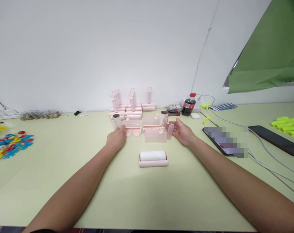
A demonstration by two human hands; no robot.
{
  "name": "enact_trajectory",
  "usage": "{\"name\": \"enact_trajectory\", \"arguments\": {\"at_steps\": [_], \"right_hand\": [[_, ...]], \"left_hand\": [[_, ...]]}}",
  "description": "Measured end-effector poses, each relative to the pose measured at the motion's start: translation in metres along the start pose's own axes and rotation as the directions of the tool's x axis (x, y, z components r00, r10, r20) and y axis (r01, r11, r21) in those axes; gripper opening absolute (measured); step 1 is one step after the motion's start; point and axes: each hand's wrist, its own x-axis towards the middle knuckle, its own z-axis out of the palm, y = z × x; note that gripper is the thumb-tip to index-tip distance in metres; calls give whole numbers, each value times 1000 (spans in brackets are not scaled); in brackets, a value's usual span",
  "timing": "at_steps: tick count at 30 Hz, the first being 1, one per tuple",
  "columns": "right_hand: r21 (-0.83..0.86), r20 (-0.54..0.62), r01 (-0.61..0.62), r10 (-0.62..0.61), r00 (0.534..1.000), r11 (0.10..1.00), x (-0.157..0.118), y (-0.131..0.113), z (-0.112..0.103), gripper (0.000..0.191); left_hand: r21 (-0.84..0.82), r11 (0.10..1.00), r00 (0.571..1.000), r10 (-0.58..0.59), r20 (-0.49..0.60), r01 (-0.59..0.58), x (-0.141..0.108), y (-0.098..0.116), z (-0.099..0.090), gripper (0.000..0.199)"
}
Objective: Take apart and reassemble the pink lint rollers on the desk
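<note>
My left hand (116,139) is at the left side of a group of pink parts, its back toward me. Its fingertips reach the foot of a white paper roll (117,121) and a pink tray (133,129); whether they grip anything is hidden. On the other side, my right hand (182,132) is open, palm turned inward, its fingers just behind an upright pink handle (170,131). Between the hands lie a clear pink cover (155,136), pink round discs (136,133) and another pink tray (152,128). Nearer me sits a lint roller (153,158) in its pink case.
Finished-looking pink rollers (133,114) with upright handles stand by the wall. To the right are a cola bottle (189,104), a phone (224,141), a dark phone-like slab (275,139) and white cables (260,137). Colourful plastic pieces (13,142) lie at left.
</note>
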Motion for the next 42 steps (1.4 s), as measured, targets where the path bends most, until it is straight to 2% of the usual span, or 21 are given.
{"name": "enact_trajectory", "arguments": {"at_steps": [3, 7, 9, 12, 16, 19, 22, 25, 28, 31, 33, 35, 37, 39, 41, 42], "right_hand": [[-55, 8, 38, -38, 999, 998, 1, 2, -5, 36], [-80, -43, 72, -75, 996, 994, 0, 2, -7, 31], [-74, -95, 87, -94, 991, 993, -3, -1, -7, 26], [-67, -163, 133, -143, 976, 989, -7, -12, -8, 18], [-39, -227, 237, -239, 944, 971, -19, -30, -8, 10], [-15, -257, 297, -290, 922, 955, -31, -39, -6, 6], [-24, -251, 314, -310, 917, 949, -45, -42, -6, 5], [-73, -252, 328, -336, 908, 942, -57, -41, -6, 8], [-150, -270, 380, -407, 872, 913, -67, -43, -6, 11], [-291, -186, 435, -496, 848, 852, -79, -44, -2, 10], [-450, -17, 418, -476, 879, 789, -88, -44, 2, 11], [-620, 193, 390, -350, 917, 681, -98, -41, 7, 13], [-734, 340, 380, -179, 923, 563, -106, -35, 10, 14], [-785, 389, 359, -50, 920, 504, -110, -26, 12, 14], [-797, 388, 316, 36, 921, 515, -111, -18, 15, 17], [-792, 384, 286, 75, 920, 539, -110, -14, 16, 20]], "left_hand": [[-17, 999, 998, 47, -45, -48, -7, 6, -3, 36], [-33, 960, 960, 276, -43, -277, -13, 15, 1, 33], [-36, 944, 945, 327, -4, -327, -13, 17, 5, 32], [-59, 947, 948, 316, 21, -314, -11, 16, 9, 33], [-74, 949, 952, 306, -19, -306, -7, 13, 8, 32], [-58, 973, 974, 222, -39, -225, -5, 8, 2, 27], [-20, 989, 989, 146, 2, -146, -3, 4, -3, 23], [-1, 988, 987, 154, 39, -154, -1, 3, -3, 25], [14, 983, 982, 183, 38, -184, 0, 3, -1, 27], [26, 982, 982, 189, 15, -189, 3, 2, 2, 29], [28, 983, 983, 181, 0, -181, 4, 1, 3, 30], [29, 985, 986, 169, -14, -168, 3, 2, 0, 32], [12, 987, 986, 162, -47, -162, -3, 6, -5, 33], [-60, 977, 977, 200, -80, -205, -17, 15, -12, 34], [-202, 921, 943, 328, -58, -333, -35, 29, -19, 40], [-274, 872, 910, 413, -28, -405, -46, 37, -21, 42]]}}
